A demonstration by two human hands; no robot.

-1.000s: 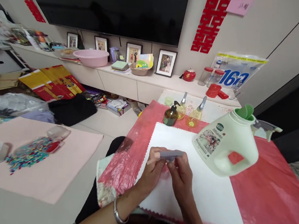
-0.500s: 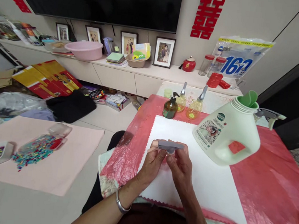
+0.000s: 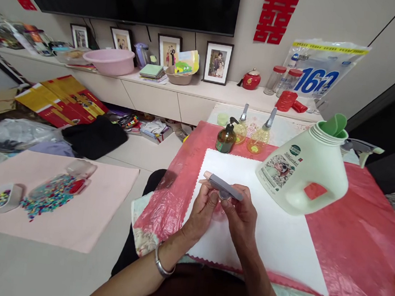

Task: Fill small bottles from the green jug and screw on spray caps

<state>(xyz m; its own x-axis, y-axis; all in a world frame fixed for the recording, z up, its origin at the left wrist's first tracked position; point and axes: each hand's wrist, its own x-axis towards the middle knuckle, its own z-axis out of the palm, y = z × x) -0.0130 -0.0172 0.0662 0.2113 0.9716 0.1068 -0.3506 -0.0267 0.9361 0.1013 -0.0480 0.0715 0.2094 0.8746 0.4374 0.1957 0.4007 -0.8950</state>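
1. Left hand (image 3: 200,212) and right hand (image 3: 243,215) grasp 1 grey trigger-spray head (image 3: 224,187) above the white scalloped mat (image 3: 279,246), fingers curled, partly hidden.
2. Pale-green detergent jug (image 3: 302,175) stands at the mat's right.
3. Beyond: dark pump bottle (image 3: 225,140), 2 yellow-liquid spray bottles (image 3: 256,141).

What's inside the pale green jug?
A curved green piece sticks up from the open jug. Its lower end and anything deeper inside are hidden by the jug.
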